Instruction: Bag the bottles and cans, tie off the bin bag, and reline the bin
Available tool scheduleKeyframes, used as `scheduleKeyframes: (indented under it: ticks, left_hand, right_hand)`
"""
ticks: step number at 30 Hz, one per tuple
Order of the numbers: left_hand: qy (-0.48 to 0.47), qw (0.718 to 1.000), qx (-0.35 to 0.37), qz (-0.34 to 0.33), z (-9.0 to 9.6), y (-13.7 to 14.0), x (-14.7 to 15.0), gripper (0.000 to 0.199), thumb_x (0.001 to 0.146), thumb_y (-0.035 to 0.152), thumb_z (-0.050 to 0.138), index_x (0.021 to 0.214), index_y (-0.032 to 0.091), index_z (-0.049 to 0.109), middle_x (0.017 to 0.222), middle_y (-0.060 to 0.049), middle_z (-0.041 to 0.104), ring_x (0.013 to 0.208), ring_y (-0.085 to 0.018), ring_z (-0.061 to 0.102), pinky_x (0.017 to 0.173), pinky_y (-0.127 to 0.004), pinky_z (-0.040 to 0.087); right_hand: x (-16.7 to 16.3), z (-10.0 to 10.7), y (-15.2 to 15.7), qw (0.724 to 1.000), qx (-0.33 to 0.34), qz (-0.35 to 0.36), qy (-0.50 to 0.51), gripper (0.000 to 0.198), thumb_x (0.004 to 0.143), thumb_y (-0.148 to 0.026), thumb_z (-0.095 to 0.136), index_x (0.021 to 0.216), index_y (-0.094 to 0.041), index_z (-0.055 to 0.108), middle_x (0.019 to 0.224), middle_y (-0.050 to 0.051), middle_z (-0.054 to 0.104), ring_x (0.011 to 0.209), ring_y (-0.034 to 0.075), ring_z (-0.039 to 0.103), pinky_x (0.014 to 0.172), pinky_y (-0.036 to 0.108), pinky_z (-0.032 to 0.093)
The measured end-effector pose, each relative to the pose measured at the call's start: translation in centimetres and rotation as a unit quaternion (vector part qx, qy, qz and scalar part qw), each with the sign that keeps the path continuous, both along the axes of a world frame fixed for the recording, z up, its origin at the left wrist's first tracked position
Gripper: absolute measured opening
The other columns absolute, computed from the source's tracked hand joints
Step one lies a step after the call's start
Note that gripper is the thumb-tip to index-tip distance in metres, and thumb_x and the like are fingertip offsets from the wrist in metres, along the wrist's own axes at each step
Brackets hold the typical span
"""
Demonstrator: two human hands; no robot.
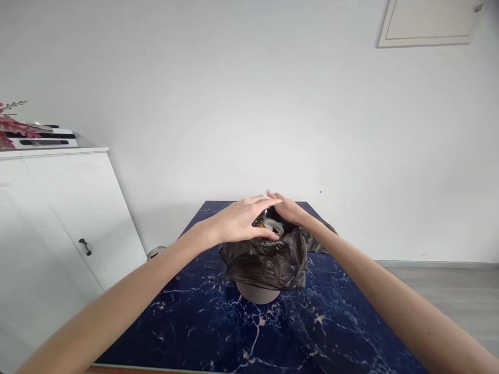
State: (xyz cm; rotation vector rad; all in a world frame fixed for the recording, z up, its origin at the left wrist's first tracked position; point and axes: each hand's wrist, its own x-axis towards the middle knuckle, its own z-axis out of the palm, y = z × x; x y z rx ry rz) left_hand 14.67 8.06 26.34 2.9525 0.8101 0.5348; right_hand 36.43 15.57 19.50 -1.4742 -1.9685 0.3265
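Note:
A small round bin (257, 294) lined with a dark plastic bag (265, 262) stands on the dark blue marble table (202, 322). Both of my arms reach over it. My left hand (239, 221) lies flat across the bag's open top, fingers extended and pointing right. My right hand (290, 210) rests on the far right rim of the bag, fingertips meeting those of the left hand. Some rubbish (272, 224) shows in the opening between the hands. Whether either hand pinches the bag's edge is unclear.
A white cabinet (58, 218) with a dark handle stands at the left, with a flat device and red flowers (11, 127) on top. A white wall rises right behind the table. Grey floor (448, 291) lies to the right.

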Motion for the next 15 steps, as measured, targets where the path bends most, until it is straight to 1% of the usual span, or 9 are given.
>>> scheduleKeyframes:
  ticks: [3,5,6,7,9,10,12,13,15]
  left_hand:
    - [-0.078,0.994,0.070,0.021,-0.4,0.1,-1.0,0.050,0.109,0.051,0.057,0.151,0.025,0.058,0.156,-0.010,0.062,0.143,-0.028,0.059,0.120,-0.049,0.046]
    - [-0.130,0.985,0.091,0.068,-0.5,0.0,-3.3,0.041,0.112,0.047,0.048,0.142,0.024,0.063,0.146,-0.009,0.069,0.134,-0.025,0.065,0.117,-0.045,0.049]
    - [-0.145,0.979,0.096,0.105,-0.6,0.0,-5.0,0.041,0.112,0.049,0.047,0.139,0.023,0.065,0.143,-0.009,0.070,0.132,-0.025,0.066,0.117,-0.045,0.049]
    - [-0.149,0.973,0.095,0.150,-0.9,0.1,-7.0,0.043,0.111,0.052,0.047,0.138,0.023,0.065,0.142,-0.009,0.070,0.132,-0.027,0.065,0.116,-0.047,0.049]
    - [-0.110,0.960,0.065,0.248,-2.3,0.4,-11.5,0.055,0.106,0.065,0.047,0.140,0.025,0.065,0.147,-0.011,0.068,0.140,-0.034,0.059,0.117,-0.053,0.047]
    - [-0.082,0.951,0.036,0.297,-3.4,0.6,-13.9,0.066,0.101,0.073,0.049,0.144,0.025,0.063,0.151,-0.013,0.065,0.144,-0.038,0.055,0.117,-0.055,0.047]
    - [-0.034,0.920,-0.022,0.389,-6.0,0.8,-18.3,0.091,0.086,0.086,0.057,0.149,0.021,0.060,0.156,-0.019,0.061,0.147,-0.046,0.052,0.115,-0.058,0.046]
    - [-0.012,0.909,-0.044,0.415,-7.5,0.8,-20.2,0.099,0.080,0.088,0.059,0.151,0.019,0.058,0.157,-0.022,0.058,0.147,-0.048,0.051,0.116,-0.057,0.046]
    - [0.031,0.894,-0.075,0.440,-10.3,0.6,-23.0,0.108,0.075,0.088,0.063,0.155,0.017,0.054,0.158,-0.025,0.056,0.147,-0.049,0.051,0.117,-0.057,0.044]
  right_hand:
    - [0.0,0.1,-0.1,1.000,-0.007,-0.003,0.007,0.047,0.113,-0.045,0.031,0.137,-0.024,0.066,0.142,0.012,0.070,0.135,0.032,0.064,0.113,0.040,0.046]
    - [-0.1,0.2,-0.2,1.000,-0.016,-0.013,0.015,0.053,0.114,-0.053,0.027,0.126,-0.023,0.069,0.135,0.014,0.074,0.131,0.032,0.066,0.110,0.040,0.047]
    - [-0.1,0.2,-0.2,0.999,-0.020,-0.018,0.020,0.057,0.113,-0.057,0.025,0.120,-0.023,0.070,0.132,0.014,0.075,0.129,0.033,0.067,0.108,0.039,0.048]
    - [-0.1,0.2,-0.2,0.999,-0.023,-0.021,0.024,0.059,0.113,-0.060,0.024,0.116,-0.023,0.070,0.130,0.015,0.075,0.128,0.033,0.068,0.106,0.039,0.049]
    - [-0.1,0.1,-0.1,0.999,-0.027,-0.025,0.030,0.060,0.112,-0.063,0.025,0.112,-0.022,0.069,0.129,0.016,0.075,0.128,0.033,0.068,0.106,0.040,0.049]
    - [-0.1,0.1,-0.1,0.999,-0.028,-0.025,0.032,0.061,0.112,-0.063,0.025,0.111,-0.022,0.069,0.129,0.017,0.075,0.128,0.033,0.068,0.106,0.041,0.049]
    - [-0.1,-0.1,0.0,0.999,-0.030,-0.023,0.035,0.060,0.111,-0.064,0.026,0.110,-0.022,0.069,0.128,0.017,0.076,0.127,0.034,0.068,0.106,0.044,0.048]
    - [-0.1,-0.1,0.0,0.999,-0.030,-0.021,0.037,0.059,0.111,-0.063,0.027,0.110,-0.022,0.069,0.127,0.017,0.076,0.127,0.035,0.068,0.107,0.045,0.048]
    - [-0.1,-0.2,0.0,0.999,-0.029,-0.018,0.038,0.056,0.111,-0.062,0.030,0.112,-0.023,0.070,0.129,0.017,0.075,0.128,0.035,0.068,0.108,0.045,0.047]
